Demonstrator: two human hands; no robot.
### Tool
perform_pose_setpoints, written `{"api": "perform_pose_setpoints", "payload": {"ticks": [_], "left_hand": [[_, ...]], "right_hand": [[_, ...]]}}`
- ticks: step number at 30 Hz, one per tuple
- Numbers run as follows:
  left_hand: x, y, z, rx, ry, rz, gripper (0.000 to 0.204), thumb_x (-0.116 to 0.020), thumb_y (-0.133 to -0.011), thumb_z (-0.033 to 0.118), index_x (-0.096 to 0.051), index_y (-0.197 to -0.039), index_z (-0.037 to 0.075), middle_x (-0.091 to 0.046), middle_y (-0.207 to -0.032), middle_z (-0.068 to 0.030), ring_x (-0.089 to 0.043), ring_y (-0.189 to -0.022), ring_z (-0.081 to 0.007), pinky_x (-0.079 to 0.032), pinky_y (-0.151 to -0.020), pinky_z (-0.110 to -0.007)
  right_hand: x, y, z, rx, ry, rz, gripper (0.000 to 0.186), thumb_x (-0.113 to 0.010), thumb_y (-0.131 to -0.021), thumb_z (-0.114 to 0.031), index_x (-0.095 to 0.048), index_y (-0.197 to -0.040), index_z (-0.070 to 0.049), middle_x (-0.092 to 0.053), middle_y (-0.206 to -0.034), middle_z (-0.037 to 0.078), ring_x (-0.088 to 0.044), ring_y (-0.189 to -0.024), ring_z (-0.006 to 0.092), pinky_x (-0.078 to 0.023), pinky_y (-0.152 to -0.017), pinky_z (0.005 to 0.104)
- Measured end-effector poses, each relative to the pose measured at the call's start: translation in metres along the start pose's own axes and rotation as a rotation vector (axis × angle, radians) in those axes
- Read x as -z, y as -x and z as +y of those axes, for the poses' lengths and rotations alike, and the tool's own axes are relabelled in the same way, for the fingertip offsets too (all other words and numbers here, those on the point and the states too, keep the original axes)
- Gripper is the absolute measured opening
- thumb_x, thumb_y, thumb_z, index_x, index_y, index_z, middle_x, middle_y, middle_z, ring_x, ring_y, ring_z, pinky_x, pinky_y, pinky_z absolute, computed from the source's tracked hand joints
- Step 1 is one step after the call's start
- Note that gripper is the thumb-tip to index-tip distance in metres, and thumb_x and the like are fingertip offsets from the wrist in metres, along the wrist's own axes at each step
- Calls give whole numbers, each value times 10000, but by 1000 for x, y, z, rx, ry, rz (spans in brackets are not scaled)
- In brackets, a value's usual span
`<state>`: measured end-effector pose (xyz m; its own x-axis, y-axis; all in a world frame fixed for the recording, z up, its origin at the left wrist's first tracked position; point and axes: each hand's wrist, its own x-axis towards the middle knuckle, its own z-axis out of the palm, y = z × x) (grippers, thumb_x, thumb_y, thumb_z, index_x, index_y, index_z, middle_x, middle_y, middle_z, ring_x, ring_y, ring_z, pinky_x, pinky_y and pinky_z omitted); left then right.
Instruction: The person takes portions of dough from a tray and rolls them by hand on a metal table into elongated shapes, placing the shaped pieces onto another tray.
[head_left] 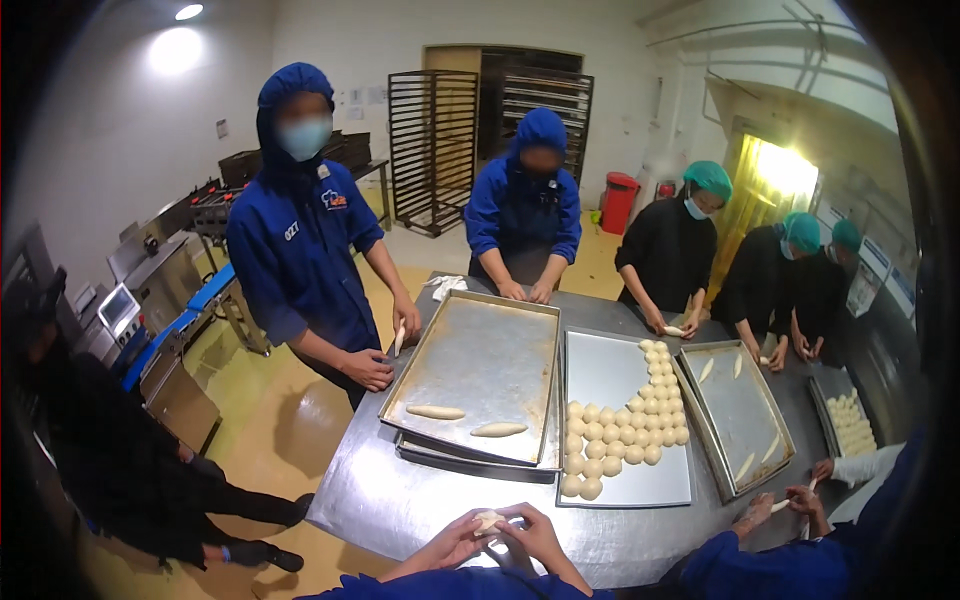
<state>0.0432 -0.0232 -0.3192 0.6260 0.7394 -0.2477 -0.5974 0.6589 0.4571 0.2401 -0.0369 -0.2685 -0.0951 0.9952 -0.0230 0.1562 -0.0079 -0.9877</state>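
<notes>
At the near edge of the steel table, my left hand (452, 543) and my right hand (538, 538) pinch a small piece of pale dough (488, 521) between their fingers. Just beyond them lies a stack of baking trays (475, 350), the top one carrying two long shaped dough pieces, one of them a dough roll (498, 429). To the right of the stack, a light tray (655, 485) bears rows of round dough balls (625, 434), closest to my right hand.
Co-workers stand round the steel table (350, 505), several shaping dough; a co-worker's hands (780, 508) work close on my right. Another tray (735, 400) with dough rolls and a further tray of dough balls (850, 425) lie right. A white cloth (447, 287) sits behind the stack.
</notes>
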Motion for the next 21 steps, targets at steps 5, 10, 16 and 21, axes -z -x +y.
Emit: {"api": "perform_pose_setpoints", "payload": {"ticks": [5, 10, 16, 21], "left_hand": [[-4, 0, 1, 28, -100, 76, 396, -595, -1000, 167, -475, -1340, 4, -566, -1270, -146, -598, -1176, -243, -502, -1039, -358], [-5, -6, -5, -123, -389, 256, 417, -682, -959, 207, -514, -1309, 56, -612, -1193, -95, -621, -1058, -170, -529, -883, -291], [0, -9, -10, -153, -392, 311, 365, -618, -1005, 255, -519, -1286, 43, -630, -1110, -79, -620, -975, -146, -533, -802, -280], [-6, -4, -11, -153, -198, 244, 333, -529, -1043, 219, -508, -1293, 0, -594, -1187, -119, -609, -1110, -206, -532, -992, -352]], "right_hand": [[1, -5, 18, -10, 66, 51, 148, -787, -844, -144, -766, -945, -37, -710, -912, 80, -674, -876, 163, -534, -767, 296], [-10, -6, 6, 89, 152, 62, 275, -832, -803, -152, -744, -1035, -32, -704, -984, 75, -666, -926, 160, -544, -797, 285], [-17, -6, -6, 161, 345, 42, 276, -841, -791, -189, -741, -1010, -54, -715, -963, 79, -689, -924, 215, -548, -805, 310], [-13, -5, 14, 7, 200, 90, 165, -797, -831, -115, -728, -951, -25, -720, -897, 72, -671, -838, 127, -527, -737, 266]]}}
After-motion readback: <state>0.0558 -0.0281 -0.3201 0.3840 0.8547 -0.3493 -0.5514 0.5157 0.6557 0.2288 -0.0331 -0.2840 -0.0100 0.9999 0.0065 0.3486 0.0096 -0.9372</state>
